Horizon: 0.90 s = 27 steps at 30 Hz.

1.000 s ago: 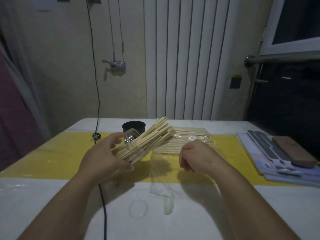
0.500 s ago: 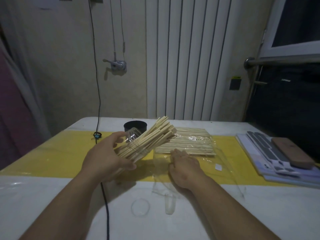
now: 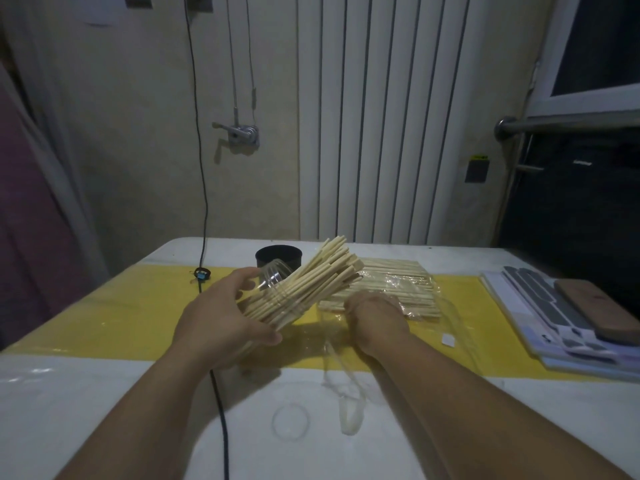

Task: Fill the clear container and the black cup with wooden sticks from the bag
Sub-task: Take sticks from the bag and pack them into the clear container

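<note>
left hand [image 3: 221,320] holds tilted clear container [image 3: 272,277] of wooden sticks [image 3: 329,270] | right hand [image 3: 375,320] at bag [image 3: 412,294] | black cup [image 3: 278,258] behind

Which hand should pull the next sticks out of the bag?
Right, most likely. The right hand is at the bag, touching distance from its wooden sticks; the left hand grips the tilted clear container, so it is occupied.

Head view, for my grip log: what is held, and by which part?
Left hand grips the clear container round its lower end; right hand is in the bag, its hold cannot be told.
</note>
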### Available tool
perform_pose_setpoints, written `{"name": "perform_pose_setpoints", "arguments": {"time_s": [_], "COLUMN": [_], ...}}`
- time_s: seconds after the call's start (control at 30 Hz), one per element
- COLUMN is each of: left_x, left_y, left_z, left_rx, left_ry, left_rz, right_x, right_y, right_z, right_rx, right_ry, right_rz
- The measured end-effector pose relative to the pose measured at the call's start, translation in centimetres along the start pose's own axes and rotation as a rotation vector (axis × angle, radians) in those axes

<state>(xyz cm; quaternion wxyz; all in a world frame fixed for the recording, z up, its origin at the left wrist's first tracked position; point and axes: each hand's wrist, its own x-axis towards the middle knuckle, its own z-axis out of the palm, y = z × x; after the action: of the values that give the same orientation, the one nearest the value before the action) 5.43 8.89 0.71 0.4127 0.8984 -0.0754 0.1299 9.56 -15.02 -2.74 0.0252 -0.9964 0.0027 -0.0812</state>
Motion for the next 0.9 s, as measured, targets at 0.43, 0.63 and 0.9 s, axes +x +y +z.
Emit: {"name": "perform_pose_setpoints", "arguments": {"time_s": [0.43,0.63,0.9], "left_x": [-0.2,-0.3,-0.2], "left_y": [0.4,0.5,0.4], "left_z": [-0.1,-0.1,0.0], "left_rx": [0.029,0.06,0.047], "left_ry": [-0.007,-0.008,-0.009], "left_rz": [-0.018,-0.014,-0.011], "right_x": [1.5,2.1,-0.5], "right_y": [0.4,0.1,0.9], "right_z": [-1.0,-1.0,0.4], "right_rx": [0.098,0.1,0.175], "right_ry": [-0.038,-0.145,0.08], "right_rz": [0.04,0.048,-0.013]}}
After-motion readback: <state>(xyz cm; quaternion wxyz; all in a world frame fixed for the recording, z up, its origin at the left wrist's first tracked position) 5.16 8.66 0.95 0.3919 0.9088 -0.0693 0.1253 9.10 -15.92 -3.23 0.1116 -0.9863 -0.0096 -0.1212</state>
